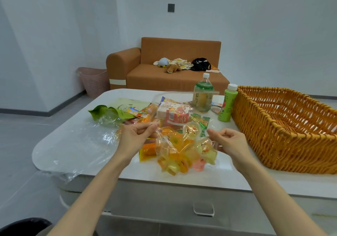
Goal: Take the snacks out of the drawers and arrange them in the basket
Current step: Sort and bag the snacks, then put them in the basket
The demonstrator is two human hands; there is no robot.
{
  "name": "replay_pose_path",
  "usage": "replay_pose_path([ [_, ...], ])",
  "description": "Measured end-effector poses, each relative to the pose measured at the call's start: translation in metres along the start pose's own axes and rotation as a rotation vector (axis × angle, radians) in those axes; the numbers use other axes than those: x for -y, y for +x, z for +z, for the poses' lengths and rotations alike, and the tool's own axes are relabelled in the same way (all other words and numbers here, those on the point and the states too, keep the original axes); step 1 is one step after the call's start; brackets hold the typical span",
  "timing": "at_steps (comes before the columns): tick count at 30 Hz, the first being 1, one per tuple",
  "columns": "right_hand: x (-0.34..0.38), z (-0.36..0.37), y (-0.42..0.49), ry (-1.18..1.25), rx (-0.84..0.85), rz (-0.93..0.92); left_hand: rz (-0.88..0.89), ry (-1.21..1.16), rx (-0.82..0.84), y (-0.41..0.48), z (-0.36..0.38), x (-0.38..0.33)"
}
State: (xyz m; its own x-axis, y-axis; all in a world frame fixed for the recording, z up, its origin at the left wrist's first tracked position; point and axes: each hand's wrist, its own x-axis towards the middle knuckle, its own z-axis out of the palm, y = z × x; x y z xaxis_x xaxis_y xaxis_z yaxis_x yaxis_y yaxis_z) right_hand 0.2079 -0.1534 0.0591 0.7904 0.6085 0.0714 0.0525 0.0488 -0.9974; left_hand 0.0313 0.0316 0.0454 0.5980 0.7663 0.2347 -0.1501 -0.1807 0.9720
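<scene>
Above the table point(218, 178), sofa point(160, 76) beyond, left grip point(135, 137) and right grip point(231, 142) pinch snack bag point(182, 150).

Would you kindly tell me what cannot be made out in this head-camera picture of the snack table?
Head view only:
- Basket: right end cut off by the frame edge; its floor partly hidden by its near wall.
- Drawer: contents hidden behind its front.
- Green bottle: label print too small.
- Snack pile: lower packets hidden by the bag of jelly cups that the left hand and right hand pinch.
</scene>
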Motion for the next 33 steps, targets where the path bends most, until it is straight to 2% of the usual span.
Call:
replay_pose_path([
  [3, 0.006, -0.008, 0.0, -0.015, 0.117, 0.137, 0.235, 0.404, 0.016, -0.005, -0.011, 0.003],
  [5, 0.006, -0.009, -0.001, 0.003, 0.196, 0.17, 0.271, 0.537, -0.013, -0.006, -0.015, 0.009],
  [7, 0.002, -0.006, -0.001, -0.011, 0.22, 0.163, 0.2, 0.449, -0.023, -0.004, -0.015, 0.009],
  [10, -0.005, -0.001, 0.002, -0.047, 0.182, 0.131, -0.038, 0.04, 0.027, -0.004, -0.007, 0.0],
  [12, -0.007, -0.003, 0.005, -0.078, 0.155, 0.118, -0.106, -0.059, 0.049, -0.005, -0.004, 0.0],
  [16, -0.014, -0.003, 0.008, -0.272, 0.14, 0.108, -0.134, -0.015, -0.011, -0.003, 0.002, 0.009],
  [18, -0.014, -0.002, 0.01, -0.322, 0.154, 0.129, -0.181, -0.078, -0.007, -0.003, 0.006, 0.008],
  [21, -0.003, 0.003, 0.012, -0.212, 0.175, 0.13, -0.157, -0.091, 0.064, -0.002, 0.008, 0.003],
  [24, 0.006, 0.011, 0.013, -0.046, 0.083, 0.089, -0.098, -0.013, 0.106, -0.004, 0.008, -0.004],
  [26, 0.006, 0.017, 0.015, -0.013, 0.033, 0.085, -0.043, 0.08, 0.106, -0.003, 0.009, -0.006],
  [28, 0.002, 0.021, 0.018, 0.005, 0.053, 0.108, -0.004, 0.152, 0.118, -0.003, 0.009, -0.006],
  [30, 0.001, 0.021, 0.019, -0.027, 0.081, 0.084, 0.0, 0.165, 0.129, -0.002, 0.008, -0.007],
  [33, 0.004, 0.016, 0.021, 0.015, 0.011, 0.041, -0.054, 0.115, 0.085, 0.0, 0.006, -0.007],
])
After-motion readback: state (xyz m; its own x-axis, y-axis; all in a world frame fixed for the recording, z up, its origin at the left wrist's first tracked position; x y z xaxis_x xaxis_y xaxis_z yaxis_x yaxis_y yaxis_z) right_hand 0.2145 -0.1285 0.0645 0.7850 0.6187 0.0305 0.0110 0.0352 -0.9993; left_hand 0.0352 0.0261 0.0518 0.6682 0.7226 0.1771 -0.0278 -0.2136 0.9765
